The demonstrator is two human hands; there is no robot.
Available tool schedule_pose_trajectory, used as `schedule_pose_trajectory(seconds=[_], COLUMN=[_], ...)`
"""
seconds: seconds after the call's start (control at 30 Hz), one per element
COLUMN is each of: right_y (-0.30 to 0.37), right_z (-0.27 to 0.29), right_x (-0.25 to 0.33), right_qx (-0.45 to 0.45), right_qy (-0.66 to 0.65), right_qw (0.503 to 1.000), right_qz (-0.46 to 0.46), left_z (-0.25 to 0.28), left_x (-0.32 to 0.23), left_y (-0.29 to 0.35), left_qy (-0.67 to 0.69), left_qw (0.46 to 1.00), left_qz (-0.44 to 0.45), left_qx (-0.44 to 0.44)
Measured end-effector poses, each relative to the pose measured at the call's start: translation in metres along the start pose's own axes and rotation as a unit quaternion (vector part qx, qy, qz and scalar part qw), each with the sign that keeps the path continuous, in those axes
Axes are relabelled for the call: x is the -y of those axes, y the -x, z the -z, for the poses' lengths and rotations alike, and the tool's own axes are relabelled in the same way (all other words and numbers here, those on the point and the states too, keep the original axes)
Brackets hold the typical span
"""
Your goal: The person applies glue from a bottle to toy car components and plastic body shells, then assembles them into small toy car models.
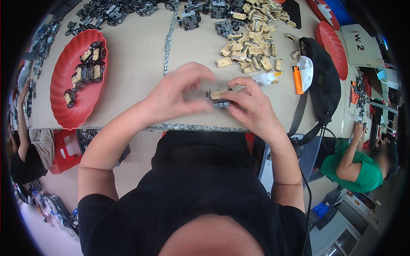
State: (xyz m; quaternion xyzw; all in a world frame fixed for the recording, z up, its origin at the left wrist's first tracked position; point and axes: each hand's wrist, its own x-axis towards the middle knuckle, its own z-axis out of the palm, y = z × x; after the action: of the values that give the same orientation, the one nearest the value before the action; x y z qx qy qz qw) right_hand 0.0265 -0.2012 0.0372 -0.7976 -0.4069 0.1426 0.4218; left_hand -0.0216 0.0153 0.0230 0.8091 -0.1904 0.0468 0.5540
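Note:
Near the table's front edge, my right hand (253,102) grips a small toy car (220,101) between thumb and fingers. The car has a dark grey chassis, with a beige piece on its top. My left hand (181,91) is just to the left of it, slightly blurred, thumb and fingers spread apart and nothing visible between them. Beyond my hands lies a heap of beige toy car parts (256,40). Further left, a red scalloped tray (60,100) holds several toy cars (90,70) with beige pieces on them.
Dark chassis (113,15) are piled along the far edge. Right of my hands lie a small white bottle (265,78), an orange lighter (297,80) and a black bag (326,81). Another red tray (332,49) stands beyond. People sit at both sides, one in a green shirt (363,168).

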Motion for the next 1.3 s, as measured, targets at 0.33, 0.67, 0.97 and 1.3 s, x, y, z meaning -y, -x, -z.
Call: schedule_pose_trajectory(seconds=[0.33, 0.67, 0.97, 1.3], right_y=[0.002, 0.004, 0.000, 0.000], right_z=[-0.009, -0.019, -0.018, -0.026], right_x=[-0.006, -0.009, -0.006, -0.004], right_qx=[-0.050, -0.044, -0.037, -0.074], right_qy=[-0.057, -0.398, -0.400, -0.382], right_qw=[0.992, 0.880, 0.873, 0.871], right_qz=[0.104, -0.257, -0.275, -0.301], left_z=[-0.010, -0.029, -0.031, -0.038], left_x=[-0.007, -0.005, -0.005, -0.009], left_y=[-0.005, -0.002, -0.005, -0.005], left_qy=[0.436, 0.409, 0.356, 0.324], left_qw=[0.813, 0.839, 0.856, 0.871], left_qz=[0.375, 0.358, 0.374, 0.369], left_qx=[0.089, 0.031, 0.022, -0.015])
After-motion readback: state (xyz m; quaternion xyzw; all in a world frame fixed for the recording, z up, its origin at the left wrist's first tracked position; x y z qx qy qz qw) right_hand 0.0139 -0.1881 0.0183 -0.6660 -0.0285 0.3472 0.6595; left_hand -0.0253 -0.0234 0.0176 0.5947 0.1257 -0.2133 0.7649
